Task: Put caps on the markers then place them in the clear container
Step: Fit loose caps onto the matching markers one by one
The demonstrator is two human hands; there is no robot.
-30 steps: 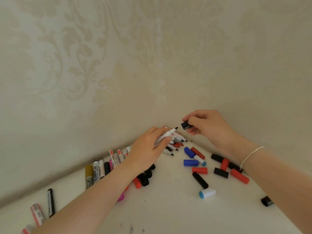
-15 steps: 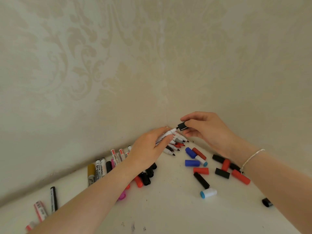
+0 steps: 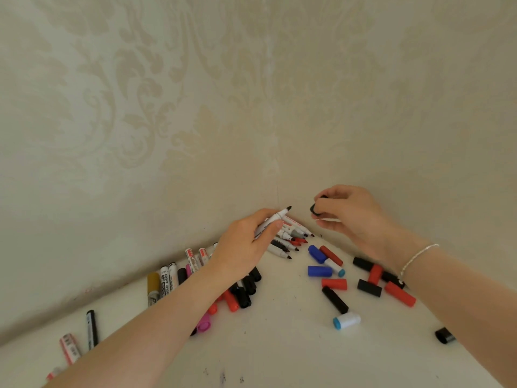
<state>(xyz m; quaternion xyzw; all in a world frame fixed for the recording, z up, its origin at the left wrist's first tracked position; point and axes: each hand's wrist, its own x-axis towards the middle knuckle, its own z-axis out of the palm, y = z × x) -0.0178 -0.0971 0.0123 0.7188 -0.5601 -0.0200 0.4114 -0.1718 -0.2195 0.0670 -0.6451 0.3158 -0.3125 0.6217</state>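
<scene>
Patterned cream wallpaper covers both walls meeting at a corner. A white tabletop shows dark specks.

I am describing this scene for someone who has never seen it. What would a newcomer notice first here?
First, the two hands raised near the corner of the walls: the left hand holds an uncapped black-tipped marker, and the right hand pinches a black cap, apart from the tip. Next, the loose red, blue and black caps scattered on the white surface below the right hand, and the row of markers lying along the left wall.
</scene>
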